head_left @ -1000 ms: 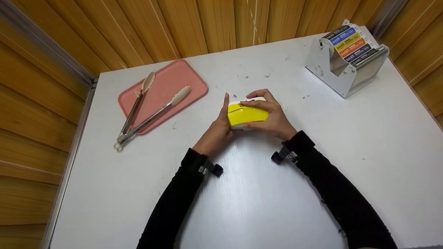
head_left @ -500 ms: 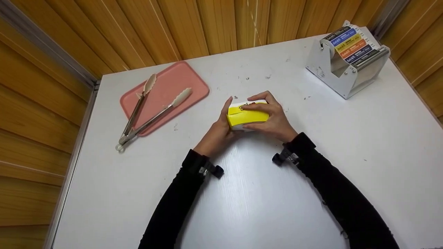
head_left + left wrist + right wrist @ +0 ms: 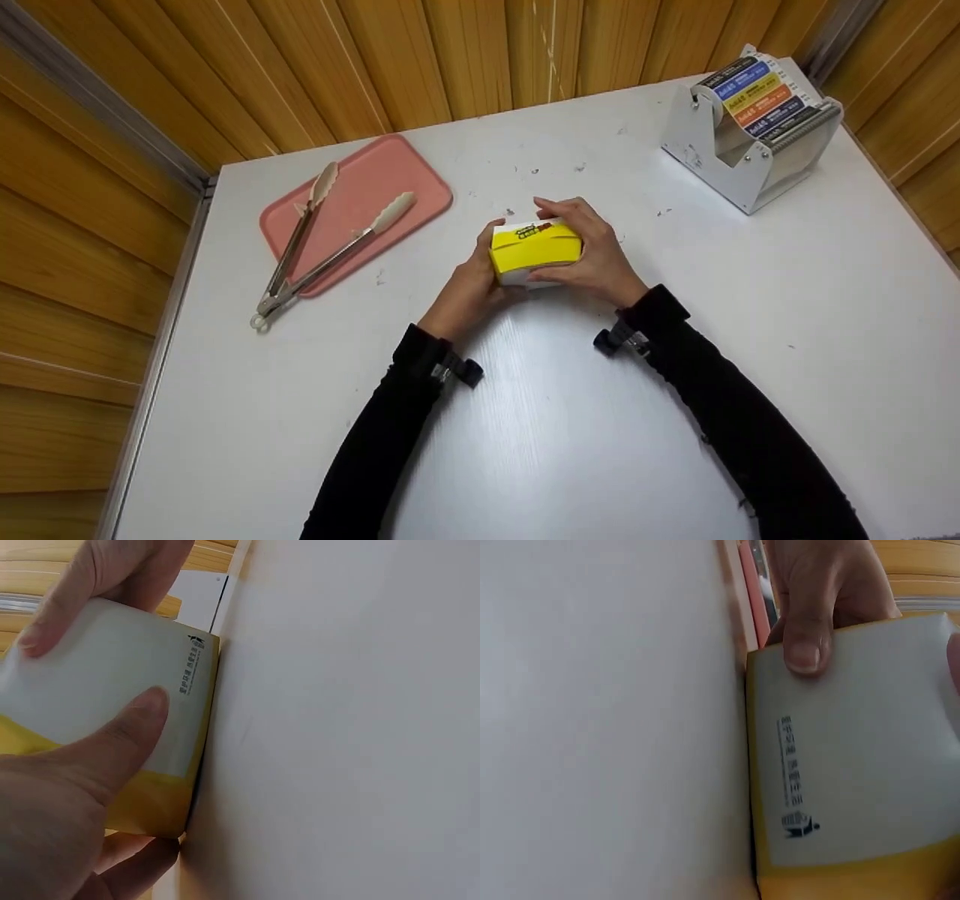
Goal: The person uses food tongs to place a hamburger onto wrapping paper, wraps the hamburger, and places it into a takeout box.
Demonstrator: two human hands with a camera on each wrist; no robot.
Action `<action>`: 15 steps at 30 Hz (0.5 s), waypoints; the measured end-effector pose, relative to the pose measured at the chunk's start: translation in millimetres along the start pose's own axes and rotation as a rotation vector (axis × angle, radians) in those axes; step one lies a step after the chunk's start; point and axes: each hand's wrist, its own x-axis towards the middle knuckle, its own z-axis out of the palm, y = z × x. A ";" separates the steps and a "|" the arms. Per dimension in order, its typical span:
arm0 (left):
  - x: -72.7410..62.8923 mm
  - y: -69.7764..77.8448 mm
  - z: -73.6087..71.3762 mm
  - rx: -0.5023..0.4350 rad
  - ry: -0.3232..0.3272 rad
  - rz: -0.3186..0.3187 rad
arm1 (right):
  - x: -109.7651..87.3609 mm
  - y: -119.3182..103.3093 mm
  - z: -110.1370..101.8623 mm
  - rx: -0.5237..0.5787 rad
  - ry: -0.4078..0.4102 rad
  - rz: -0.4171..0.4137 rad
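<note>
A small yellow and white cardboard food box (image 3: 536, 253), with dark and red print on its top, sits on the white table between both hands. My left hand (image 3: 469, 281) grips its left end; in the left wrist view the left thumb (image 3: 124, 739) lies across the white side, with fingertips at the lower corner. From the right, my right hand (image 3: 604, 255) holds the box, thumb low on the near side and the upper fingers raised at the far top edge. In the right wrist view, small dark lettering shows on the white side (image 3: 862, 742). The lid looks closed.
At the left, metal tongs (image 3: 322, 259) with pale tips lie spread on a pink tray (image 3: 382, 161), handle end past its rim. A metal label dispenser (image 3: 750, 131) with several coloured label rolls stands at the back right. Wood-panel walls (image 3: 472, 60) border the table.
The fingers of my right hand have lifted off the box's top, uncovering the print. My left hand's upper finger has bent down at the corner. The box has hardly moved.
</note>
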 end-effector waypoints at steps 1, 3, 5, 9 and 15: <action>-0.1 -0.8 -0.6 0.015 0.007 0.005 | 1.0 -0.1 -1.7 -0.024 -0.029 0.008; -0.4 -2.0 -1.7 0.045 0.018 0.010 | 2.1 0.5 -5.8 -0.055 -0.099 0.043; -0.9 -2.5 -2.7 0.111 0.030 0.015 | 2.1 1.8 -11.0 -0.084 -0.175 0.100; -2.9 -1.8 -4.3 0.213 0.069 0.015 | 1.5 3.7 -20.5 -0.130 -0.280 0.197; -3.8 -2.1 -5.7 0.028 0.078 0.001 | 2.4 2.3 -21.8 -0.166 -0.274 0.194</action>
